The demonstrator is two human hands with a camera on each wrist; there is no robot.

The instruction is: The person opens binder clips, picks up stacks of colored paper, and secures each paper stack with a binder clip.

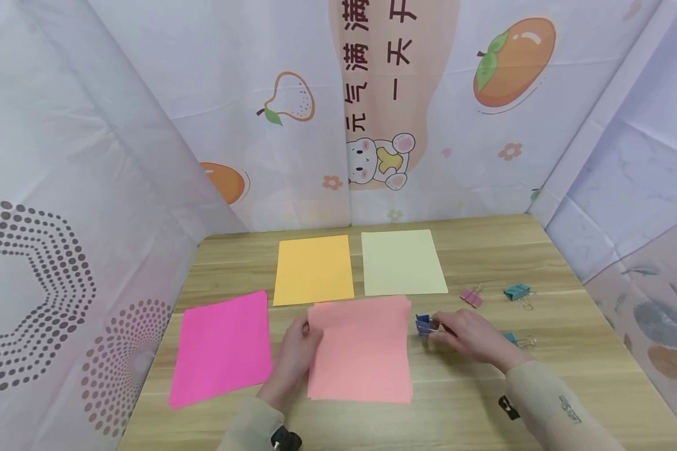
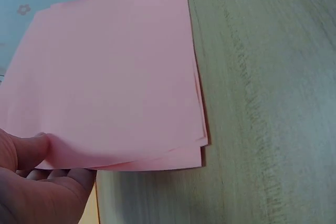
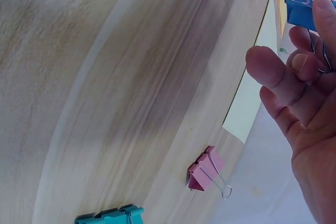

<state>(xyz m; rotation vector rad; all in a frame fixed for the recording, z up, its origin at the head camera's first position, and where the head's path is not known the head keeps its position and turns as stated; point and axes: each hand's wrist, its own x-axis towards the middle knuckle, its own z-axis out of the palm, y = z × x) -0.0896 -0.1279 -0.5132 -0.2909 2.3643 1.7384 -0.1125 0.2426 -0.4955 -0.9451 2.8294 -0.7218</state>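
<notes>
My left hand (image 1: pixel 296 349) pinches the left edge of several salmon-pink sheets (image 1: pixel 362 352), thumb on top and fingers beneath. In the left wrist view the stacked sheets (image 2: pixel 121 87) are slightly fanned at one corner, and their near edge is off the table. To the right of the sheets, my right hand (image 1: pixel 471 335) holds a blue binder clip (image 1: pixel 424 324) by its wire handles. The right wrist view shows this blue clip (image 3: pixel 302 15) between thumb and fingers, apart from the table. A small gap separates the clip from the paper.
A magenta sheet (image 1: pixel 222 351) lies left, a yellow-orange sheet (image 1: pixel 314 270) and a pale green sheet (image 1: pixel 403 262) behind. A pink binder clip (image 1: pixel 471 297) and two teal clips, one at the back (image 1: pixel 516 291), one partly behind my right hand (image 1: pixel 510 338), lie right. Curtains surround the table (image 1: pixel 570 376).
</notes>
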